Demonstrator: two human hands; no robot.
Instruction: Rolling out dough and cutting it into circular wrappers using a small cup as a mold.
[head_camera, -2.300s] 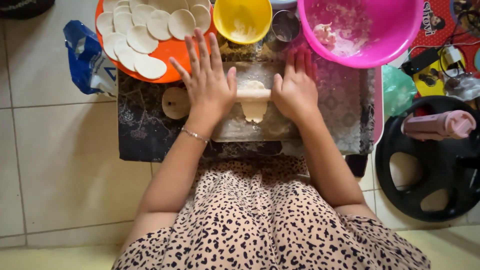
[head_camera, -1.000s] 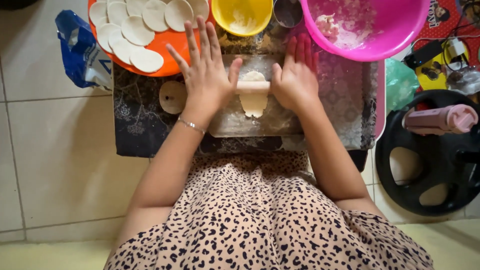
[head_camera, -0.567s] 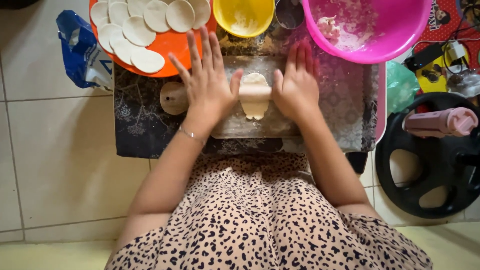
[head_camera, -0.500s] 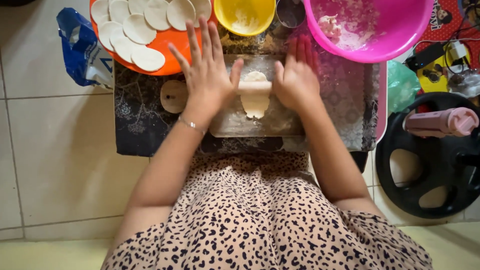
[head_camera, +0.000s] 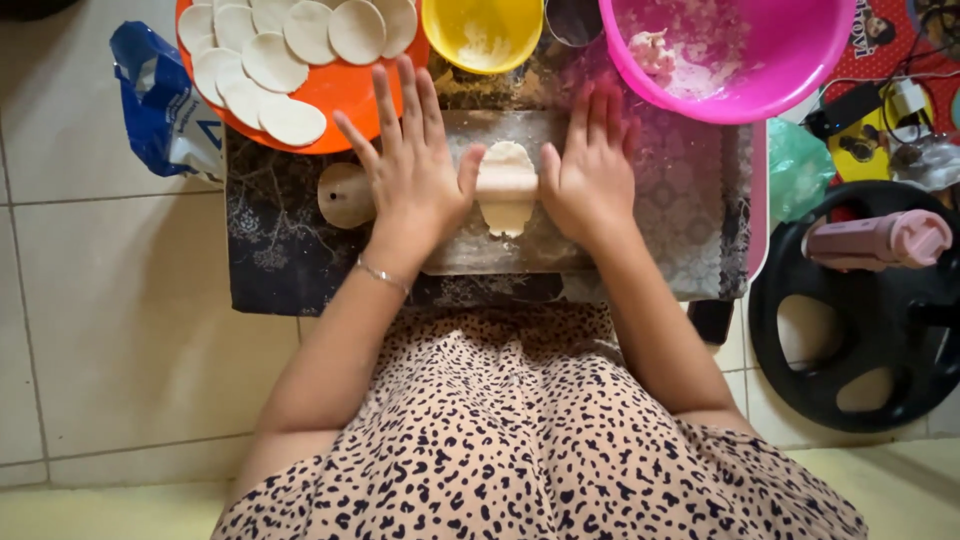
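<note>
A wooden rolling pin (head_camera: 345, 195) lies across a floured board (head_camera: 520, 250) on a low table. My left hand (head_camera: 410, 175) and my right hand (head_camera: 590, 170) press flat on the pin, fingers spread and pointing away from me. Between the two hands a small oval of pale dough (head_camera: 507, 185) shows under the pin. Neither hand grips anything; both palms rest on the pin.
Behind the board stand an orange plate (head_camera: 345, 95) with several round dough discs, a yellow bowl (head_camera: 482, 35) with flour and a pink basin (head_camera: 740, 60) with dough. A blue bag (head_camera: 160, 100) lies left; a black wheel-shaped object (head_camera: 850, 310) and a pink bottle (head_camera: 880, 238) lie right.
Both hands have kept rolling the pin back and forth over the dough, a little away and back. The dough piece has grown slightly longer.
</note>
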